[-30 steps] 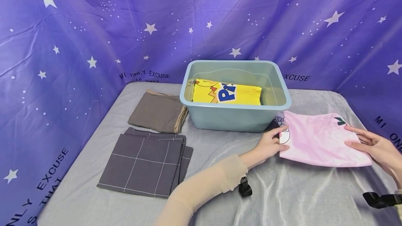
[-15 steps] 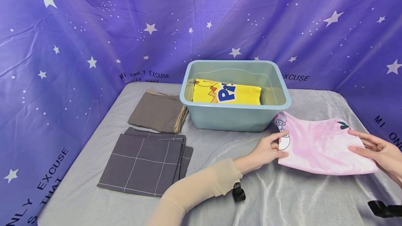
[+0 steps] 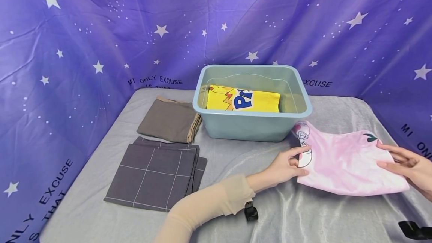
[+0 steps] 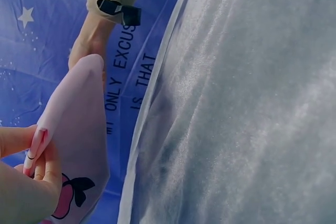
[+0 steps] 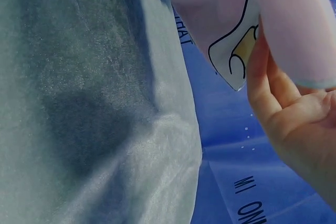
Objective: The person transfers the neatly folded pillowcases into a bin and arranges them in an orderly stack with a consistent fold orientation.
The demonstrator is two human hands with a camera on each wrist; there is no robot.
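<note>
A folded pink cloth (image 3: 344, 164) with a cartoon print and dark green leaf shapes is stretched between both hands, right of the storage bin. My left hand (image 3: 283, 166) pinches its left edge, thumb on the near side. On the opposite edge, my right hand (image 3: 410, 166) grips the cloth between thumb and fingers. The left wrist view shows the pink cloth (image 4: 79, 114) raised off the bed-like surface, its layers pinched by the left hand (image 4: 26, 192). From the right wrist, the right hand's fingers (image 5: 260, 74) reach behind the cloth (image 5: 302, 24).
The blue-green plastic bin (image 3: 249, 126) contains a folded yellow printed cloth (image 3: 260, 101). To its left lie a folded brown cloth (image 3: 167, 119) and a folded dark grey checked cloth (image 3: 152, 175). A grey velvety cover (image 3: 236, 160) spreads beneath; a purple starry curtain (image 3: 189, 18) hangs behind.
Both hands have drawn the pink cloth toward the near side, slightly away from the bin, keeping their hold. The bin and the other folded cloths have stayed put.
</note>
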